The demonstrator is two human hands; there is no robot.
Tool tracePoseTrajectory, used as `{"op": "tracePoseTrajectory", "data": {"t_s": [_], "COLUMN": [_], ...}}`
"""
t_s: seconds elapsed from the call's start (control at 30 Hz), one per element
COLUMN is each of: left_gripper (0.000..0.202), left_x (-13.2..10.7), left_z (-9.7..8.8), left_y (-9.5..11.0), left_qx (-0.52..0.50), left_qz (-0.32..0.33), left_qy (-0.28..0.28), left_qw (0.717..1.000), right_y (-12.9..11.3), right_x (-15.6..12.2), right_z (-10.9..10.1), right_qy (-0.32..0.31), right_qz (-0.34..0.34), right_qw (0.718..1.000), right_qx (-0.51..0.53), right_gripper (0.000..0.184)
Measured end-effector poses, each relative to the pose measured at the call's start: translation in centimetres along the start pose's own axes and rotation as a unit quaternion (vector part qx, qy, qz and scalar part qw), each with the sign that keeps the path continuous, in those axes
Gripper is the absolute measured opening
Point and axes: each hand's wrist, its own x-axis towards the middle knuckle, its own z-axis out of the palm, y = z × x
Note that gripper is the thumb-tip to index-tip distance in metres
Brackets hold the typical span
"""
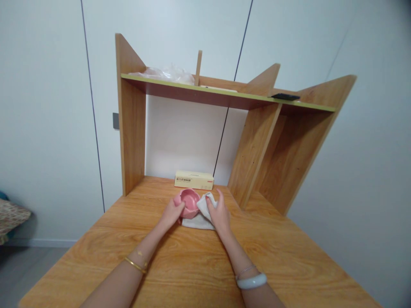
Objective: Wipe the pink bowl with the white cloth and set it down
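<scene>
A pink bowl (190, 199) with a wavy rim is gripped at its left side by my left hand (173, 212), the thumb over the rim and the other fingers hidden behind it. My right hand (219, 214) pinches a pale grey cloth (205, 204) against the bowl's right side, one finger raised. Part of the cloth hangs or lies below the bowl, over the desk. Whether the bowl touches the desk I cannot tell.
Just behind the bowl a cream-coloured box (194, 180) with printed writing lies on the wooden desk (189, 265). A wooden shelf unit (262, 145) rises at the back, carrying clear plastic wrapping (170, 75) and a flat black object (285, 97).
</scene>
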Motion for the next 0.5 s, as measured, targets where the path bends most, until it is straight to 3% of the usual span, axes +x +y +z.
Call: {"op": "tracePoseTrajectory", "data": {"t_s": [0.13,0.27,0.5], "left_gripper": [0.037,0.040,0.034], "left_x": [1.3,1.3,0.4], "left_z": [-0.6,-1.1,-0.3], "left_y": [-1.1,-0.6,1.2], "left_qx": [-0.090,-0.189,-0.277], "left_qz": [-0.062,-0.052,0.017], "left_qy": [-0.010,0.008,0.018], "left_qw": [0.994,0.981,0.960], "right_y": [0.7,0.9,-0.3], "right_x": [-0.1,-0.3,0.1], "right_z": [1.5,2.5,1.0], "right_qy": [-0.075,-0.129,-0.073], "right_qz": [-0.008,-0.056,-0.084], "right_qw": [0.995,0.985,0.951], "right_qx": [0.067,0.103,0.289], "right_gripper": [0.064,0.065,0.053]}}
